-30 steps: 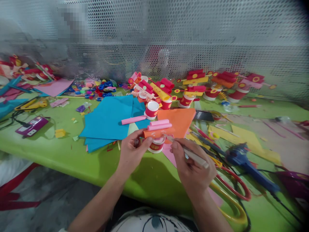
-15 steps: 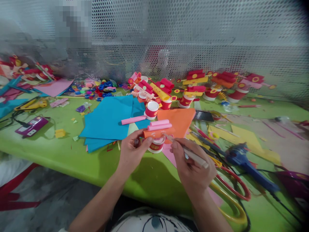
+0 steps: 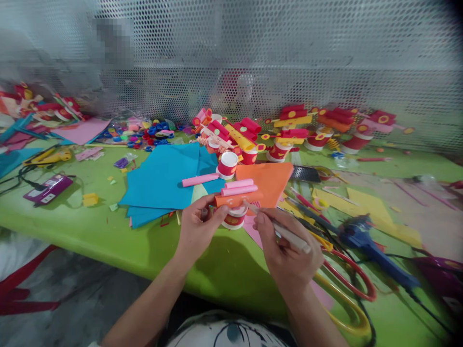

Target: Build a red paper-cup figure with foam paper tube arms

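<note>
My left hand is closed on the left end of an orange paper roll, which lies across the top of a red and white paper cup. Two pink paper rolls rest on the orange one. Between the fingers of my right hand is a pale marker pen, its tip at the orange roll's front, where light curved marks show. Just behind stands another red and white cup, with a loose pink roll to its left on blue sheets.
Blue sheets lie to the left and an orange sheet behind the roll. On the right are a blue glue gun and red-handled scissors. Several decorated cups line the back by a perforated metal screen.
The pen and my right hand have shifted very slightly, with the tip still at the orange roll. My left hand keeps its hold.
</note>
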A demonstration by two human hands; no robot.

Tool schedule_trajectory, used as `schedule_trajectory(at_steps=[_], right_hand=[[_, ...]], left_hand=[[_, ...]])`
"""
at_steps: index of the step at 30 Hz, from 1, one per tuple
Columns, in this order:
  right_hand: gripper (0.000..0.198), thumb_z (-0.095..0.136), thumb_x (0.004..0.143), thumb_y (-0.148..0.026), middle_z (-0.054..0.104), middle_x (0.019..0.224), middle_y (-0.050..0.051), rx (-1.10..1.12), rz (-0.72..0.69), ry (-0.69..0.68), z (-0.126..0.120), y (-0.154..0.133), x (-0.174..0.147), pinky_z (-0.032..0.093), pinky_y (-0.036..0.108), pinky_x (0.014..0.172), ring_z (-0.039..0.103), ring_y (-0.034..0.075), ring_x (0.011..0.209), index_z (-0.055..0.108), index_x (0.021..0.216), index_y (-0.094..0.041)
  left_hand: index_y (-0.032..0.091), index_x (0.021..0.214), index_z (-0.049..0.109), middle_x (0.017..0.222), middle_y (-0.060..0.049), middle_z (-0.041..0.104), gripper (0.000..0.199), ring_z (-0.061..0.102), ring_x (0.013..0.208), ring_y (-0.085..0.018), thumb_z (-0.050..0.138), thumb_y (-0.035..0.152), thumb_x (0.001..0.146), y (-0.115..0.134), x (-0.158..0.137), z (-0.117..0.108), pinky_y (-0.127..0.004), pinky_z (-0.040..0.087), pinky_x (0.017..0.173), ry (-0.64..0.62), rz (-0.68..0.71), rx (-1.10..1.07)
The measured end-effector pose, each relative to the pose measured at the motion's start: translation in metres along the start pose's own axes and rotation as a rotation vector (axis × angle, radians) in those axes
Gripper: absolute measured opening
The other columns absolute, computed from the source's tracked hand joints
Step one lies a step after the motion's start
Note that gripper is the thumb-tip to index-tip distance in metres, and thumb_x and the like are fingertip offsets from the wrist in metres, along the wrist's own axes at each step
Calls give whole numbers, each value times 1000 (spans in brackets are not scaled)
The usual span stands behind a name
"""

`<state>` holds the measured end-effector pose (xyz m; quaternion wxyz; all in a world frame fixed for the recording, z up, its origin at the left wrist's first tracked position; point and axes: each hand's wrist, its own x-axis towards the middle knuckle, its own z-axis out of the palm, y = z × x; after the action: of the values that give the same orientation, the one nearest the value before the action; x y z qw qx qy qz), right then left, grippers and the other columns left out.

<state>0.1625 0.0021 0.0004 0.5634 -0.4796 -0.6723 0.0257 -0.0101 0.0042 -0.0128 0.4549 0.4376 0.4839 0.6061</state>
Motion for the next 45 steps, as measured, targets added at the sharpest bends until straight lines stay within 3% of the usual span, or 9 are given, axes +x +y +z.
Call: schedule_trajectory(at_steps=[16,28,36,40,45], right_hand=[[8,76,92,-27,79,76,1,5,18,-4,-1,1,0,50,22,45,75,15,62,76,99,-23],[9,77,90,-24,78,77,1,62,53,34,-1,1,-4,55,23,48,74,16,59,77,99,-23],[14,76,89,-18,79,83,1,78,-67,-14,-2,-3,-3,57,23,53,73,14,60,74,102,-24],[16,77,90,-16,79,85,0,25,-155,-33,-1,-3,0,60,22,63,73,11,64,73,103,-23],[20,77,88,-12,80,88,0,76,-175,-44,-4,-2,-1,59,20,65,75,11,70,72,105,-21]], left_hand=[[19,118,78,101,-8,79,37,69,88,-18,80,39,88,0,0,1,-27,55,76,-2,3,-3],[21,118,78,102,-7,79,36,68,87,-17,81,38,87,2,0,1,-25,54,73,10,-8,-25],[21,122,78,102,-7,79,41,70,89,-18,82,41,86,0,1,1,-27,57,78,6,-9,-38],[21,123,78,107,-8,80,42,70,89,-17,82,41,86,-1,2,0,-27,57,78,7,-4,-32],[21,120,79,104,-7,80,40,69,85,-16,82,42,87,-1,2,-1,-26,57,77,7,-12,-34]])
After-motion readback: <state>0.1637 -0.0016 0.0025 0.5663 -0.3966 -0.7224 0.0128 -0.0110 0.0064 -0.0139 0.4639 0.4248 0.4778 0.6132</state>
